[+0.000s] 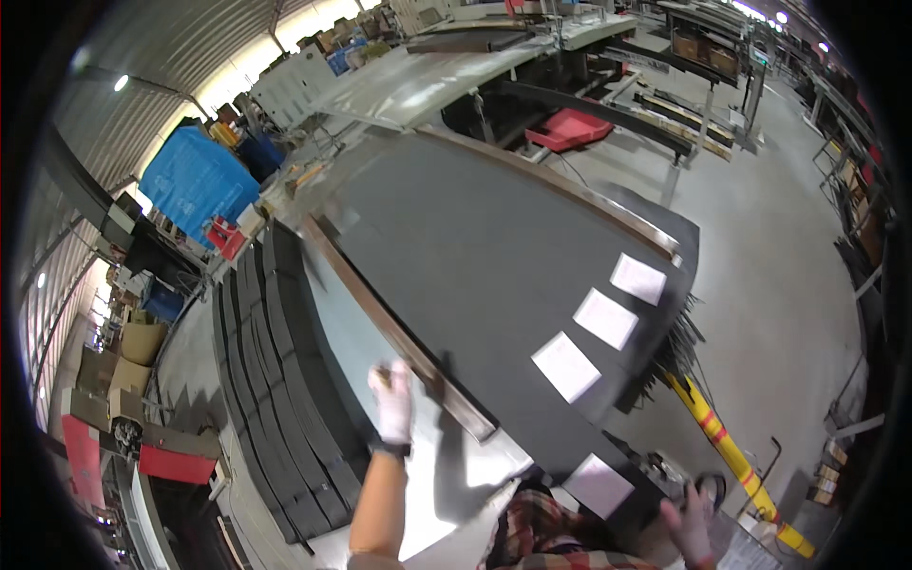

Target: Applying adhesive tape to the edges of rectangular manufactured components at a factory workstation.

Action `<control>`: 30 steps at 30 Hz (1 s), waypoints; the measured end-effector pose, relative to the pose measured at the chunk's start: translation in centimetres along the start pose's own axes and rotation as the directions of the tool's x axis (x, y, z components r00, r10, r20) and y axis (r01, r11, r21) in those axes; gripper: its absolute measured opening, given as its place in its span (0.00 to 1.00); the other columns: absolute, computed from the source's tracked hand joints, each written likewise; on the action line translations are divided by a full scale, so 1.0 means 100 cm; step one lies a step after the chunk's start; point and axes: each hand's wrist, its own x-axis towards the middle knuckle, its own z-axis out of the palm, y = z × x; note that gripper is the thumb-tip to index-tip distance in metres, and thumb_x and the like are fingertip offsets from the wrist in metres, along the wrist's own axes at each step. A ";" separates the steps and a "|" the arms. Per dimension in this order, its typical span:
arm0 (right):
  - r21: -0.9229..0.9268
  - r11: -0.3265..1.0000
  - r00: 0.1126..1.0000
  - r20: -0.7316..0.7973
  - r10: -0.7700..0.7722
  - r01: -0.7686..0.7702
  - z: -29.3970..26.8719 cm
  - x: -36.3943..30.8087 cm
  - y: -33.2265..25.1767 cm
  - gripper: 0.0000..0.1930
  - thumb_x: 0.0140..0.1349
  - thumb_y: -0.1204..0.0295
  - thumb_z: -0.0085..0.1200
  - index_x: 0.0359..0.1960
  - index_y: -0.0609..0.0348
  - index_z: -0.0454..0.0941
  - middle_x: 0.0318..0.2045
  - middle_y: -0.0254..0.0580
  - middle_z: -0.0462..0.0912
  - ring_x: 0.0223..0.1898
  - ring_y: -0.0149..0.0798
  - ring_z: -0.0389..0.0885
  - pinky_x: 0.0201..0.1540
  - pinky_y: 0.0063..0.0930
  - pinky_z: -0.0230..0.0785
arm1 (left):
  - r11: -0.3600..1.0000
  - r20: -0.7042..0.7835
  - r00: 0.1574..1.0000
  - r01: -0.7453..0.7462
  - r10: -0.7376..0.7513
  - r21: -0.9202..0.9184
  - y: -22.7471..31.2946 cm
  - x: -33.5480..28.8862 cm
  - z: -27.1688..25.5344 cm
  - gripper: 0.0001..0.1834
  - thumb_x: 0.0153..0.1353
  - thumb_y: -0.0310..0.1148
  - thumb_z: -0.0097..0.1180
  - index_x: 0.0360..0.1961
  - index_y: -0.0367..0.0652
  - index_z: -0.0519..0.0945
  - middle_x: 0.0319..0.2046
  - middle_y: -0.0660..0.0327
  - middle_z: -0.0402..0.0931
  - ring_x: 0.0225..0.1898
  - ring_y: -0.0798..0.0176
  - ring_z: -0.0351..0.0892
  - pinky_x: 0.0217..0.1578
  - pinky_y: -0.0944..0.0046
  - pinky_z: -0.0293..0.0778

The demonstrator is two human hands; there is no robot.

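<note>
My left hand [394, 407], in a pale glove with a dark band at the wrist, is raised beside the near end of a long brown metal bar [366, 302]. Its fingers are curled; a small brownish thing shows at their tips, too small to name. Low on the right, my right hand [693, 527] is slightly blurred, its fingers apart and nothing visible in them. Between the hands lies a large dark grey sheet [475, 256] on the table, with white paper sheets [567, 368] in a row on it. Another paper [598, 486] lies near my body.
A second brown bar [560, 180] runs along the sheet's far right side. Stacked dark curved panels [285, 380] stand left of the table. A yellow pole with red bands [727, 446] slants at the right. Farther off are a blue-covered stack [195, 180] and a red tray [568, 130].
</note>
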 end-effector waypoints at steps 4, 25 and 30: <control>0.225 0.926 0.941 0.223 0.254 -0.303 0.015 -0.004 -0.042 0.37 0.56 0.50 0.62 0.58 0.70 0.69 0.52 0.62 0.75 0.55 0.57 0.71 0.59 0.41 0.61 | 0.836 0.063 0.973 0.224 -0.223 -0.500 -0.060 0.170 -0.013 0.33 0.64 0.57 0.51 0.57 0.39 0.69 0.46 0.60 0.72 0.49 0.61 0.70 0.54 0.60 0.65; 0.346 0.674 0.743 0.465 0.481 -0.653 0.010 -0.027 -0.042 0.19 0.67 0.52 0.49 0.34 0.55 0.80 0.21 0.37 0.74 0.18 0.33 0.69 0.22 0.32 0.65 | 0.844 0.461 0.876 -0.134 -0.144 0.520 -0.063 0.612 -0.012 0.50 0.61 0.72 0.29 0.52 0.30 0.77 0.48 0.43 0.78 0.57 0.49 0.71 0.60 0.58 0.61; 0.313 0.629 0.688 0.492 0.533 -0.711 -0.009 -0.021 -0.058 0.18 0.68 0.55 0.47 0.32 0.56 0.80 0.17 0.31 0.71 0.14 0.28 0.64 0.18 0.25 0.60 | 0.794 0.451 0.848 -0.061 -0.279 0.605 -0.031 0.589 -0.003 0.49 0.59 0.75 0.31 0.44 0.33 0.80 0.39 0.49 0.79 0.43 0.55 0.74 0.49 0.58 0.67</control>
